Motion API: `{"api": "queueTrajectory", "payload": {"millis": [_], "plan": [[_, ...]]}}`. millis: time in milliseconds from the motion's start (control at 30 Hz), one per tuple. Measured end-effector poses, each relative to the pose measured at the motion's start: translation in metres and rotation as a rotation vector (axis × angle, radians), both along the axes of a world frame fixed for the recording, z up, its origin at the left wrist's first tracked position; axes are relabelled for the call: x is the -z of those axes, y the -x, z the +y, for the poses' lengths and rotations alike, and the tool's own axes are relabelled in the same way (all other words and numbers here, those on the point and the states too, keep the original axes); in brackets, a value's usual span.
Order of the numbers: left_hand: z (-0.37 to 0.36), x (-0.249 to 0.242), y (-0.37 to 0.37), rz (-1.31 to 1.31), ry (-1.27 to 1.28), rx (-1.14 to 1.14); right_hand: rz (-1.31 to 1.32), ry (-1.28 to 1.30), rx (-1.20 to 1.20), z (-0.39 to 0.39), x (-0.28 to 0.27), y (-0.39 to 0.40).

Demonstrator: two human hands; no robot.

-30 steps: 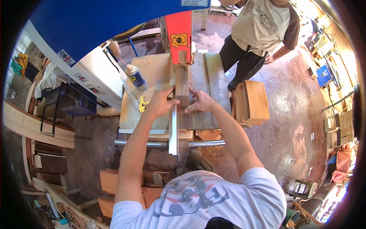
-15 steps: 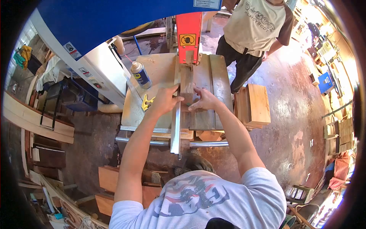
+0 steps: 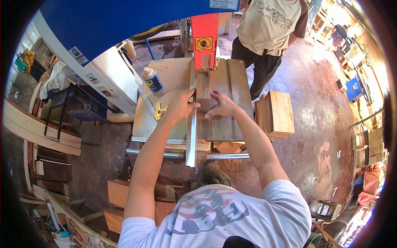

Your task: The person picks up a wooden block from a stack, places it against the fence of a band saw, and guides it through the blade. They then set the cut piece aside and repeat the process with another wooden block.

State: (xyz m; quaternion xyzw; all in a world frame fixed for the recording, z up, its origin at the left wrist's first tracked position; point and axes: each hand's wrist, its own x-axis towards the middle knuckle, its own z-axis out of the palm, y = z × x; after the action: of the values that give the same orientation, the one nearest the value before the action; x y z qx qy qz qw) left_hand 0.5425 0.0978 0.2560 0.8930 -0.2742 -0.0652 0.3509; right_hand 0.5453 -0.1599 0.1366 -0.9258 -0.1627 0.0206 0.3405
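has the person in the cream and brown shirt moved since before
Yes, the person now shows further left in the view, with a narrower gap to the fixed red guard.

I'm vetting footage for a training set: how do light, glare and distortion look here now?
Head view: strong fisheye distortion with black, rounded borders; the far upper right nearly washed out; glossy glare on the floor; a bright reflection along the metal fence; left hand and right hand clearly visible.

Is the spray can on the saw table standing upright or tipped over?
Upright: the spray can has its nozzle end up and its base on the table.
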Motion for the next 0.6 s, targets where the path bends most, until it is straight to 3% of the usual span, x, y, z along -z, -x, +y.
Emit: {"api": "queueTrajectory", "payload": {"millis": [67, 367, 600], "plan": [[-0.002, -0.012, 0.004, 0.015, -0.040, -0.010, 0.014, 0.005, 0.002, 0.000, -0.004, 0.001], [0.001, 0.019, -0.015, -0.078, 0.054, 0.034, 0.039, 0.013, -0.008, -0.002, -0.010, -0.007], [-0.004, 0.006, -0.013, -0.010, 0.074, 0.008, 0.005, -0.035, -0.025, -0.006, 0.007, -0.017]]}}
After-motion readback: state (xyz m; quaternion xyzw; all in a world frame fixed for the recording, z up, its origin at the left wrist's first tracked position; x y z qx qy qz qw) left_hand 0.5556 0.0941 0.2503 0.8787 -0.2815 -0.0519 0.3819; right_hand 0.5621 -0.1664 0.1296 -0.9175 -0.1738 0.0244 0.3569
